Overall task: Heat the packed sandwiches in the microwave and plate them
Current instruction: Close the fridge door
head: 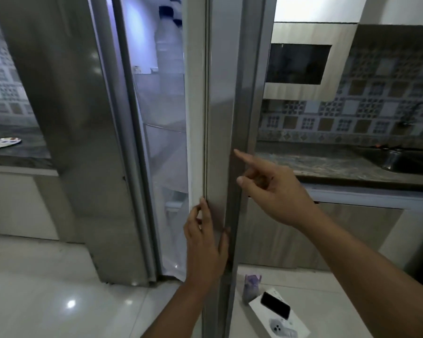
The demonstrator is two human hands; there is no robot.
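Both hands at the edge of a partly open fridge door

The left hand clasps the fridge door by its edge; the right hand hovers beside it, holding nothing, forefinger out. The microwave sits far right above the counter; a plate lies far left. No sandwiches are visible.

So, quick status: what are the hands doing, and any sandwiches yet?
Left hand gripping fridge door edge, door ajar. Right hand open beside it. No sandwiches visible. Microwave shut.
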